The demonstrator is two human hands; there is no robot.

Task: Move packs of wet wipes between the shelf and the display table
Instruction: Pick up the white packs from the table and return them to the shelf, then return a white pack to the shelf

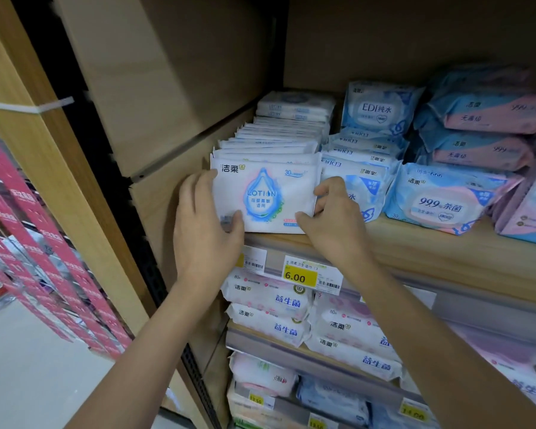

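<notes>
Both hands are on the front Lotion pack (265, 196), upright at the shelf's (415, 243) front edge near its left end. The left hand (205, 218) and right hand (331, 218) hold its sides, fingers (331, 185) curled round the edges. Best drawn straight forward and level, so the row behind (276, 137) doesn't topple.
</notes>
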